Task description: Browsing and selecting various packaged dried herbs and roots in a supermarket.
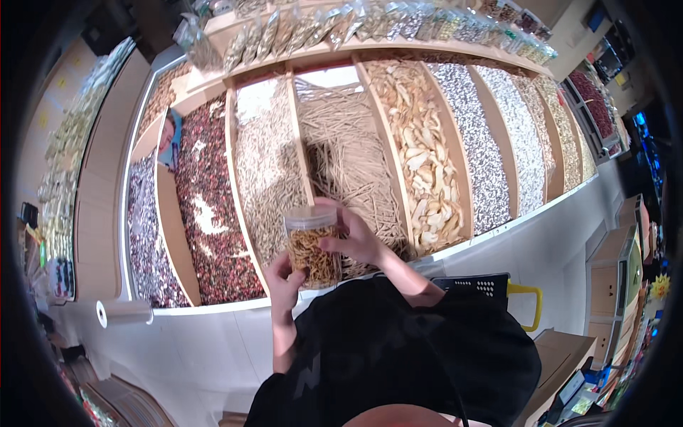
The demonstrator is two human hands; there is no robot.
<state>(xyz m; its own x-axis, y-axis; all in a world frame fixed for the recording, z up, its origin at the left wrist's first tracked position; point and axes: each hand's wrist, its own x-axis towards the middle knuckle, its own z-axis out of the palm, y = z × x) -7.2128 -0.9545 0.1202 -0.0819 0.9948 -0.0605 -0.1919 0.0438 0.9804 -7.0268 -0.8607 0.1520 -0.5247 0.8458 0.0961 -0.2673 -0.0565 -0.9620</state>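
Observation:
Between my two hands is a clear plastic jar (314,260) with a pale see-through lid, held upright and filled with thin golden-brown dried strands. My left hand (287,281) grips its lower left side, the thumb across the front. My right hand (352,238) wraps the upper right side near the lid, its thumb pressed on the front. Behind the jar lies a bin of long thin brown dried sticks (356,149). Left of that is a bin of small pale-brown dried pieces (267,153).
Wooden dividers (238,206) separate the bins. Dark red dried goods (213,178) fill one at left, pale dried slices (427,171) one at right. Packed bags (313,32) line the back shelf. A plastic roll (124,314) hangs at the front left; a black basket with a yellow handle (533,306) stands at right.

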